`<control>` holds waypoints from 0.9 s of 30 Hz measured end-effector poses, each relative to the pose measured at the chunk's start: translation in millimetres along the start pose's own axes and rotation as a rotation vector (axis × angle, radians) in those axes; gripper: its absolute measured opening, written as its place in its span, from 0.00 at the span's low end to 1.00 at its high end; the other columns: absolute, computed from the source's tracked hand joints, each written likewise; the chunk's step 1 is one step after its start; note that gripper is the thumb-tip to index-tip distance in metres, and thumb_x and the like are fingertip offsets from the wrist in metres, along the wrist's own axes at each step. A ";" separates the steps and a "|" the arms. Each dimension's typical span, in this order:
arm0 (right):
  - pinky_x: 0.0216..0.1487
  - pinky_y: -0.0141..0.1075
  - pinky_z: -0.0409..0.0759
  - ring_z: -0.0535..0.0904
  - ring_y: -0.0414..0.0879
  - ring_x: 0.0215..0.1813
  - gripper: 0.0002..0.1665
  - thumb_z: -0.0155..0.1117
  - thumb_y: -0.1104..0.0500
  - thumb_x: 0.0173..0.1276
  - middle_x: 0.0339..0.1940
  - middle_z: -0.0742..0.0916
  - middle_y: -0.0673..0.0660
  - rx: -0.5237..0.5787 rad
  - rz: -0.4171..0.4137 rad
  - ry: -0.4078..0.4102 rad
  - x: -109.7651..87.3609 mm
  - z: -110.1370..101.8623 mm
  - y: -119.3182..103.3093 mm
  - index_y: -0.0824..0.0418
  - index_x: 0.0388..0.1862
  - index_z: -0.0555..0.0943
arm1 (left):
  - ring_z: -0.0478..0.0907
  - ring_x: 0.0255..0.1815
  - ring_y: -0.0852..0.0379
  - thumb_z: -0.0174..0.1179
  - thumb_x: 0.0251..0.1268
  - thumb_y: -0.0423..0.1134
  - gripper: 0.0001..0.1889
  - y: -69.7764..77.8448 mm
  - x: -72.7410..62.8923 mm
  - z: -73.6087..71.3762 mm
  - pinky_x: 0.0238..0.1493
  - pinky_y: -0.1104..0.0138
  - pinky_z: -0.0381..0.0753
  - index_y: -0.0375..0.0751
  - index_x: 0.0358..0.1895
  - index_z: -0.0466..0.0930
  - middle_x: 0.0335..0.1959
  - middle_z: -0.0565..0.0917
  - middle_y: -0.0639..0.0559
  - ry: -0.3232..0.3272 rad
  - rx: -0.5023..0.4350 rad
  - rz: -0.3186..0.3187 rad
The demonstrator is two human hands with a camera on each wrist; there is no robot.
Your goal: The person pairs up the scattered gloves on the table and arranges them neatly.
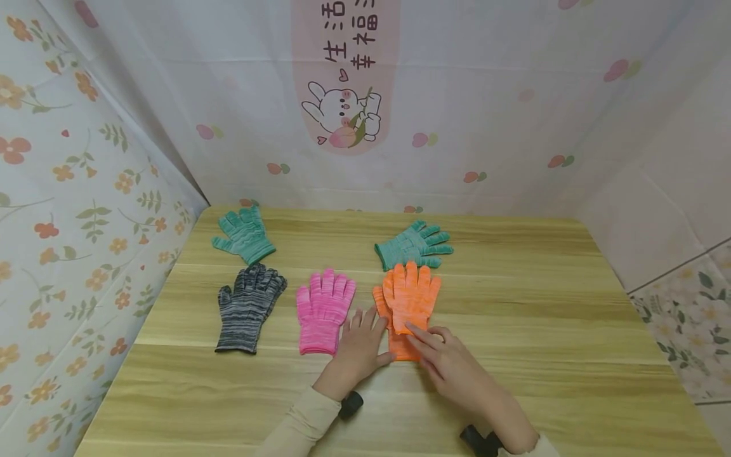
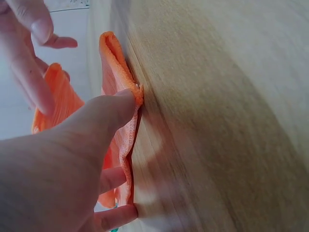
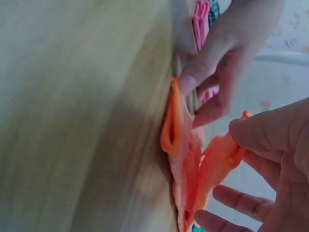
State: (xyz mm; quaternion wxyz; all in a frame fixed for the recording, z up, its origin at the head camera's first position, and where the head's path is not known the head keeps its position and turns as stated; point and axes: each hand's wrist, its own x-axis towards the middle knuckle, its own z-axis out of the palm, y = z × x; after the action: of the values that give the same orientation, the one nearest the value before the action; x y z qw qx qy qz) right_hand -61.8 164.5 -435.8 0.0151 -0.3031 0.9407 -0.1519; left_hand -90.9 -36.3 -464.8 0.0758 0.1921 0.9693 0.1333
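Two orange knit gloves overlap near the middle of the table, fingers pointing away. My right hand (image 1: 457,365) pinches the cuff of the upper orange glove (image 1: 412,298) between thumb and forefinger. That cuff is lifted off the lower orange glove (image 1: 404,350), as the right wrist view shows. My left hand (image 1: 360,346) is spread at the lower glove's left side, its thumb touching the cuff edge. Its fingers are stretched out toward a pink glove (image 1: 322,317) on the left. Behind the orange gloves lies a green glove (image 1: 412,246).
Farther left lie dark grey striped gloves (image 1: 248,311), with another green glove (image 1: 244,235) behind them at the back left corner. The wooden table (image 1: 542,304) ends at a printed cloth (image 1: 485,114) hanging along the back. A floral cloth (image 1: 85,222) covers the left side.
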 end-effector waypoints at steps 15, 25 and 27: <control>0.63 0.52 0.70 0.63 0.54 0.70 0.30 0.59 0.59 0.65 0.73 0.65 0.45 -0.018 -0.054 -0.127 -14.8 5.9 -2.0 0.55 0.67 0.68 | 0.62 0.67 0.37 0.59 0.54 0.63 0.41 0.2 0.0 1.8 0.62 0.44 0.66 0.44 0.67 0.62 0.69 0.64 0.43 -0.014 0.035 -0.023; 0.63 0.53 0.70 0.60 0.55 0.72 0.30 0.58 0.55 0.66 0.73 0.65 0.47 -0.025 -0.018 -0.195 -18.2 9.4 -3.3 0.58 0.67 0.68 | 0.62 0.67 0.38 0.61 0.54 0.60 0.42 -2.2 -0.2 3.4 0.62 0.46 0.68 0.37 0.67 0.61 0.68 0.64 0.44 0.003 0.044 -0.022; 0.63 0.53 0.69 0.60 0.56 0.72 0.30 0.57 0.54 0.66 0.73 0.65 0.47 -0.025 -0.016 -0.203 -17.1 10.8 -4.9 0.58 0.67 0.68 | 0.63 0.67 0.38 0.61 0.53 0.60 0.42 -2.5 -0.3 3.9 0.61 0.47 0.69 0.37 0.67 0.61 0.68 0.64 0.44 0.010 0.046 -0.022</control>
State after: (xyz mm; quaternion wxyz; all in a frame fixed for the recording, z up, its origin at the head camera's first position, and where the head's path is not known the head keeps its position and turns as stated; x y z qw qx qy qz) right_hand -43.7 167.5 -445.8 0.1053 -0.3247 0.9336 -0.1088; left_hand -90.7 -37.7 -469.2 0.0679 0.1825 0.9745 0.1112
